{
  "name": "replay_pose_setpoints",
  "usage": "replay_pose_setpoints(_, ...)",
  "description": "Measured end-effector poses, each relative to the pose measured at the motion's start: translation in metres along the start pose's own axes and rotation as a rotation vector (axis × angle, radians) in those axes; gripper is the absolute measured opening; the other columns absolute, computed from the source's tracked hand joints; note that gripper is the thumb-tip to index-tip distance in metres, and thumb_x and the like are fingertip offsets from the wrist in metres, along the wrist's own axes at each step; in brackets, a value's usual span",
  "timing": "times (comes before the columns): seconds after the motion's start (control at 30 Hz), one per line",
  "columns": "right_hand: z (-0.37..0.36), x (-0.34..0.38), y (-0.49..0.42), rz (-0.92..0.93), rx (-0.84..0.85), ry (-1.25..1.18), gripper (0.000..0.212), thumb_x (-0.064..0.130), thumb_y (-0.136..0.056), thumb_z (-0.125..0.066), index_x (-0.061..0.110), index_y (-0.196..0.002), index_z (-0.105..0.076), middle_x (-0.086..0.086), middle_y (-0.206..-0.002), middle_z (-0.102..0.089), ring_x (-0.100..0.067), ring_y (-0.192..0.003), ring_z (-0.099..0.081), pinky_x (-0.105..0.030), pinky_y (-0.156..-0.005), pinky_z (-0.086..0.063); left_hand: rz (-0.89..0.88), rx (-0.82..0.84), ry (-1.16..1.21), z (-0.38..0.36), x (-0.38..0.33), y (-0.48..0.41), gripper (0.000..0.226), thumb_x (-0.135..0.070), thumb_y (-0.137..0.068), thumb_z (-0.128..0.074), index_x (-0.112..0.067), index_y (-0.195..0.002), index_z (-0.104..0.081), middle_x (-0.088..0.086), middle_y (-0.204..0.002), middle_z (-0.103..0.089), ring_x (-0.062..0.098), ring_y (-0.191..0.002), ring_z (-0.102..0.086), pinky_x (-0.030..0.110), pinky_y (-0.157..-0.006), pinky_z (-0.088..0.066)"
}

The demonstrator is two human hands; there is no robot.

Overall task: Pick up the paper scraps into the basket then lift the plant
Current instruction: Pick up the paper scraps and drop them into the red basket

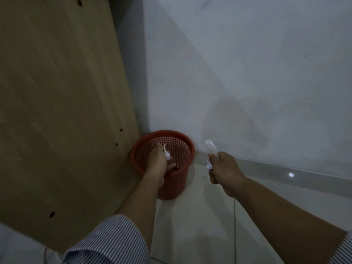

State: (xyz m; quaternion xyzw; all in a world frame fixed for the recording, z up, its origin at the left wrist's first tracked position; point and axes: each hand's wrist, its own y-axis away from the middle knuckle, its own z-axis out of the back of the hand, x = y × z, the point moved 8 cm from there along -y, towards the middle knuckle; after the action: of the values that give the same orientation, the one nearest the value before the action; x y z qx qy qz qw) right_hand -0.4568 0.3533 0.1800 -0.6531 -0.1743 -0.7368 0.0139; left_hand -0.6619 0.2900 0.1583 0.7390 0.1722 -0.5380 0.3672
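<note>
A red mesh basket (182,143) stands on the floor in the corner between a wooden panel and the wall. My left hand (157,161) reaches over the basket's mouth, fingers pointing down, with a white paper scrap (167,154) at its fingers. To the right of the basket my right hand (222,168) is shut on crumpled white paper scraps (211,147) that stick out above and below the fist. No plant is in view.
A tall light wooden panel (62,111) with small holes fills the left side. A grey-white wall (247,73) rises behind the basket. The floor has pale tiles (200,225), with a bright light spot (291,175) at the skirting.
</note>
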Motion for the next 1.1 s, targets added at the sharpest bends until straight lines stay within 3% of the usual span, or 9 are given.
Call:
replay_pose_setpoints(0.1,-0.012,-0.008,-0.007,-0.018,0.027,-0.001,0.027,0.016,-0.098,-0.044,0.007,-0.075,-0.053,-0.011,-0.065,-0.054,-0.018,-0.046,-0.038,-0.023,-0.044,-0.030,-0.133,0.051,-0.164,0.005,-0.007,0.002,0.041,-0.037,-0.101,-0.032,-0.029,-0.141,-0.041,-0.001,-0.144,-0.046,0.014,-0.122,-0.056,0.030,-0.105,-0.042)
replay_pose_setpoints(0.17,-0.017,-0.011,-0.012,-0.019,0.039,-0.011,0.027,0.016,-0.098,-0.044,0.007,-0.074,-0.053,-0.011,-0.065,-0.053,-0.017,-0.045,-0.037,-0.023,-0.045,-0.029,-0.294,0.087,-0.362,0.003,-0.015,0.010,0.051,-0.034,-0.103,-0.032,-0.025,-0.152,-0.025,-0.007,-0.150,-0.034,-0.004,-0.123,-0.052,0.012,-0.102,-0.034)
replay_pose_setpoints(0.23,-0.018,-0.012,-0.015,-0.016,0.036,-0.010,0.026,0.015,-0.098,-0.045,0.007,-0.074,-0.052,-0.011,-0.065,-0.053,-0.016,-0.045,-0.037,-0.023,-0.044,-0.029,-0.418,0.066,-0.582,0.005,-0.012,0.010,0.051,-0.033,-0.101,-0.037,-0.019,-0.150,-0.031,0.003,-0.155,-0.035,0.012,-0.137,-0.042,0.025,-0.112,-0.029)
replay_pose_setpoints(0.47,-0.032,0.002,-0.036,-0.001,0.030,0.055,0.020,0.017,-0.096,-0.049,0.009,-0.078,-0.053,-0.017,-0.076,-0.056,-0.020,-0.051,-0.046,-0.024,-0.043,-0.036,-0.656,0.029,-1.471,-0.002,0.025,0.016,0.057,-0.055,-0.090,-0.021,-0.028,-0.099,-0.071,-0.007,-0.096,-0.075,0.016,-0.100,-0.062,0.044,-0.099,-0.026)
replay_pose_setpoints(0.6,-0.064,0.020,-0.041,0.042,0.133,0.095,0.013,0.012,-0.093,-0.054,0.005,-0.103,-0.060,-0.016,-0.090,-0.065,-0.018,-0.061,-0.057,-0.023,-0.045,-0.044,-0.729,-0.034,-1.513,-0.002,0.024,0.017,0.058,-0.055,-0.091,-0.019,-0.028,-0.097,-0.071,-0.007,-0.094,-0.075,0.015,-0.091,-0.066,0.040,-0.090,-0.029)
replay_pose_setpoints(0.7,-0.090,0.025,-0.038,0.037,0.295,0.045,0.050,-0.005,-0.087,-0.060,0.010,-0.133,-0.050,-0.008,-0.096,-0.064,-0.018,-0.073,-0.063,-0.023,-0.049,-0.049,-0.805,-0.046,-1.521,0.000,0.026,0.018,0.057,-0.055,-0.092,-0.019,-0.029,-0.095,-0.069,-0.008,-0.094,-0.075,0.013,-0.089,-0.066,0.039,-0.087,-0.031)
replay_pose_setpoints(0.83,-0.113,0.011,-0.036,-0.074,0.530,0.026,0.110,0.016,-0.063,-0.078,0.033,-0.154,-0.019,-0.006,-0.147,-0.049,-0.022,-0.124,-0.057,-0.041,-0.100,-0.050,-0.783,0.023,-1.493,0.000,0.027,0.014,0.055,-0.056,-0.093,-0.020,-0.029,-0.102,-0.068,-0.006,-0.098,-0.075,0.015,-0.095,-0.066,0.038,-0.089,-0.030)
replay_pose_setpoints(0.9,-0.116,0.008,-0.038,-0.074,0.555,0.011,0.105,0.006,-0.073,-0.071,0.039,-0.154,-0.012,-0.005,-0.154,-0.041,-0.021,-0.121,-0.061,-0.045,-0.108,-0.044,-0.724,0.106,-1.399,0.000,0.027,0.011,0.050,-0.055,-0.092,-0.026,-0.030,-0.106,-0.067,-0.008,-0.102,-0.074,0.014,-0.102,-0.064,0.040,-0.092,-0.030)
replay_pose_setpoints(1.1,-0.083,0.021,-0.034,0.020,0.371,-0.049,0.069,-0.004,-0.094,-0.049,0.027,-0.152,-0.028,0.012,-0.100,-0.057,-0.010,-0.098,-0.060,-0.037,-0.094,-0.054,-0.732,0.093,-1.154,-0.004,-0.002,0.017,0.024,-0.045,-0.085,-0.045,-0.028,-0.091,-0.061,-0.009,-0.090,-0.069,0.013,-0.088,-0.065,0.045,-0.090,-0.048)
